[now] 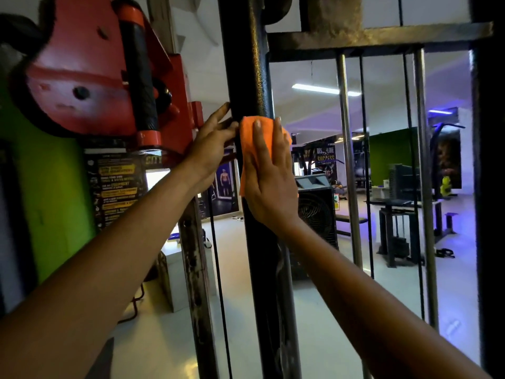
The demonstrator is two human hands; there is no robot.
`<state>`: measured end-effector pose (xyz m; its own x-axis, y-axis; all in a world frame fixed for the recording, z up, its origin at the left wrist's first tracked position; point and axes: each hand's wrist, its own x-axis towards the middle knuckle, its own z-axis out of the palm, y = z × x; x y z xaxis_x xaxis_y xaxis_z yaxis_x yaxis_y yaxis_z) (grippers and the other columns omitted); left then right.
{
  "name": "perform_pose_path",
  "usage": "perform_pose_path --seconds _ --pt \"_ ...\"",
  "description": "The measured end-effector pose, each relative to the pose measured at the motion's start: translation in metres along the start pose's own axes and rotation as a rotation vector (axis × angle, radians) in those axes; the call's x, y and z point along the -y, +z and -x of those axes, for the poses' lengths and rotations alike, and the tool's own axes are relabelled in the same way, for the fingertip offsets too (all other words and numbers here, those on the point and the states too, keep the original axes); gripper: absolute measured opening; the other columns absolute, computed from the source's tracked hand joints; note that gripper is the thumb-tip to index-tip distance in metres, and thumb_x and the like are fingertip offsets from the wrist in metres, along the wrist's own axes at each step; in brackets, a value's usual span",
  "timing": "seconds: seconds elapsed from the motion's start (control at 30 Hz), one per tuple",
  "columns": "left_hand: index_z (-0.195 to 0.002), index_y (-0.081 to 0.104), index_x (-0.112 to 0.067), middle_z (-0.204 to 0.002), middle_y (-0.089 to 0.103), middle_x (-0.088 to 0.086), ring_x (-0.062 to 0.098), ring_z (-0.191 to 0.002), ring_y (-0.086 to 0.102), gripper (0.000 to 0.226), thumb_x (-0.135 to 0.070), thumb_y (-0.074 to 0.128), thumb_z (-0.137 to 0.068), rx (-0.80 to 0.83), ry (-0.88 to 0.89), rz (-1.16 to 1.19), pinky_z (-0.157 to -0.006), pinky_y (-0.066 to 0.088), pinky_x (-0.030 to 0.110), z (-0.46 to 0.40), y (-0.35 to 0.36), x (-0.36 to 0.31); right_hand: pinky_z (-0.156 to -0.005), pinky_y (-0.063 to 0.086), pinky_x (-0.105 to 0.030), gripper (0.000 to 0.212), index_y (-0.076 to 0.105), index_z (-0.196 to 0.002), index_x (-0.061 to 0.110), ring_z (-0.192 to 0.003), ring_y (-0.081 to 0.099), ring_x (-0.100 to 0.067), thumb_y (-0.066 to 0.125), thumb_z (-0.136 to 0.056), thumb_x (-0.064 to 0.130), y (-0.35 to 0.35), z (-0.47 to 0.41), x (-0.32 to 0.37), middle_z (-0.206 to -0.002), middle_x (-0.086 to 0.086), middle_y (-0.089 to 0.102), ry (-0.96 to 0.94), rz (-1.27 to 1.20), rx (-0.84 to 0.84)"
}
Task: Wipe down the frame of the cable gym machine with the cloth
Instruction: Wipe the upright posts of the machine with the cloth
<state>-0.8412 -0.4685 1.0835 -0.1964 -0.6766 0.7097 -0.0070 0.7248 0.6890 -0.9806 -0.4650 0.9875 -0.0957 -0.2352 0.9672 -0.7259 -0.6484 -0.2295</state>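
A black vertical post (247,64) of the cable machine frame runs down the middle of the view. An orange cloth (250,151) lies flat against the post at chest height. My right hand (269,176) presses the cloth onto the post with straight fingers pointing up. My left hand (211,144) reaches in from the left, its straight fingers touching the post's left side at the cloth's edge. A worn horizontal crossbar (382,36) joins the post near the top right.
A red pulley carriage (90,67) with a black roller hangs close at upper left. A perforated adjustment column (195,269) and black cable (218,269) stand left of the post. Chrome guide rods (348,160) rise on the right. A black fan (317,214) and other gym machines lie beyond.
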Motion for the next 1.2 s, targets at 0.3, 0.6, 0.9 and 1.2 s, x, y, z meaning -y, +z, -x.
perform_pose_path --seconds 0.3,0.6,0.9,1.2 --pt "-0.163 0.040 -0.040 -0.154 0.061 -0.006 0.020 -0.136 0.063 0.061 -0.026 0.062 -0.107 0.056 -0.006 0.043 -0.113 0.052 0.055 0.012 -0.003 0.011 -0.120 0.040 -0.068 0.067 0.003 -0.174 0.041 -0.169 -0.002 -0.025 0.035 -0.116 0.047 0.003 0.090 -0.009 -0.182 0.010 -0.013 0.101 -0.002 0.024" --pt "-0.163 0.042 -0.037 -0.149 0.065 -0.007 0.019 -0.134 0.064 0.059 -0.022 0.060 -0.109 0.070 -0.004 0.072 -0.114 0.051 0.051 0.015 -0.008 0.013 -0.129 0.025 -0.067 0.070 0.013 -0.175 0.029 -0.169 -0.009 -0.031 0.049 -0.115 0.031 0.012 0.102 0.001 -0.183 -0.001 -0.010 0.061 0.136 -0.017" --pt "-0.164 0.038 -0.039 -0.142 0.066 -0.013 0.010 -0.134 0.062 0.059 -0.021 0.058 -0.111 0.081 -0.016 0.084 -0.119 0.047 0.052 0.035 0.000 0.039 -0.128 0.029 -0.067 0.066 0.009 -0.175 0.034 -0.169 -0.003 -0.028 0.038 -0.116 0.042 0.006 0.078 0.000 -0.183 0.005 -0.011 0.097 0.102 0.023" --pt "-0.163 0.039 -0.042 -0.146 0.058 -0.023 0.003 -0.137 0.056 0.061 -0.018 0.058 -0.111 0.125 -0.001 0.072 -0.114 0.051 0.041 0.058 0.000 0.060 -0.124 0.032 -0.072 0.075 0.016 -0.175 0.023 -0.169 -0.005 -0.035 0.057 -0.112 0.026 0.019 0.177 -0.013 -0.183 -0.004 -0.008 0.102 0.181 0.020"
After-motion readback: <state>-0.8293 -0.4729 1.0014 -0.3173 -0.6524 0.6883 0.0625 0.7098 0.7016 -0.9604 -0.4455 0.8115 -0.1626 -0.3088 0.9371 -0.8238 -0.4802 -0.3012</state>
